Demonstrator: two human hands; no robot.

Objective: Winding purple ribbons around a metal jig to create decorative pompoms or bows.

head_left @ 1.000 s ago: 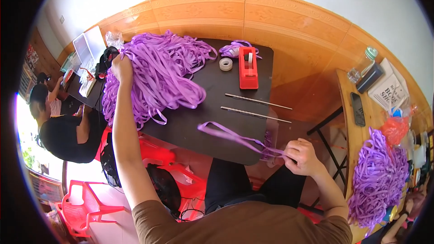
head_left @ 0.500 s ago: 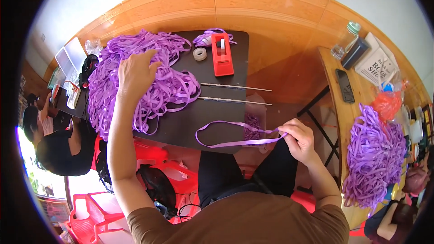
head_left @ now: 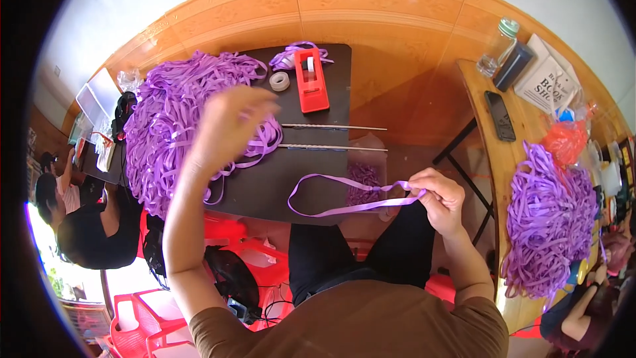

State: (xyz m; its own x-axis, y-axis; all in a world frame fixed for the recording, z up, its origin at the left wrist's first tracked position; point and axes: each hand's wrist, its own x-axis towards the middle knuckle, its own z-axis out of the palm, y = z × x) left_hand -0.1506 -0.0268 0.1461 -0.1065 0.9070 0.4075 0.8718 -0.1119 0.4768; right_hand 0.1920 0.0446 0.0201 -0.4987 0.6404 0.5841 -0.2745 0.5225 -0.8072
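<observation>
My right hand (head_left: 438, 199) pinches a narrow purple ribbon loop (head_left: 358, 209) between thumb and fingers. The loop stretches leftward, over the front right corner of the dark table (head_left: 265, 192). A knot or twist shows in the ribbon close to the fingers. Over the right part of a large purple ribbon pile (head_left: 165, 106) hovers my left hand (head_left: 232, 122), blurred by motion. Whether its fingers hold anything cannot be made out. Two thin rods (head_left: 338, 149) stick out past the table's right edge, their left ends near the pile.
At the table's back stand a red tape dispenser (head_left: 313, 96), a tape roll (head_left: 273, 83) and a small ribbon bundle (head_left: 285, 59). A bin with purple scraps (head_left: 363, 182) sits below the right edge. The wooden table (head_left: 474, 86) at right bears another ribbon heap (head_left: 550, 225) and a phone (head_left: 499, 116).
My left hand has moved right and slightly nearer across the ribbon pile. My right hand keeps the loop, which now shows a twist near the fingers. The view has shifted slightly.
</observation>
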